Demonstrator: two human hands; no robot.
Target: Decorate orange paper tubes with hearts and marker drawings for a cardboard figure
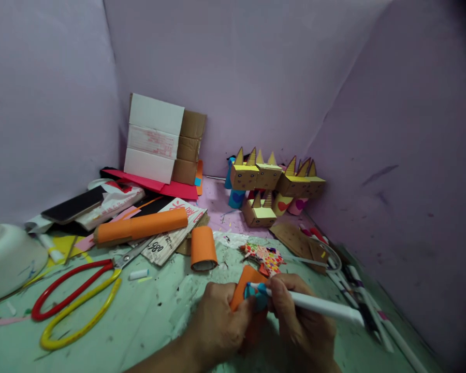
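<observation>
My left hand [224,316] is closed around an orange paper piece [244,277]; whether it is flat or a roll, I cannot tell. A small blue shape [256,294] lies against its front, partly behind my thumb. My right hand [301,321] grips a white marker [326,308], its blue tip end touching or very near the blue shape. Just beyond both hands lies a patterned, dotted piece [263,258]. A short orange-covered tube [204,248] stands to the left of it.
Scissors [116,269] with red and yellow handles lie at left, near a long orange roll [143,226] and a white bowl [8,259]. Cardboard animal heads [260,211] with pointed ears stand at the back. Several pens [373,305] line the right edge. Folded cardboard [155,137] leans behind.
</observation>
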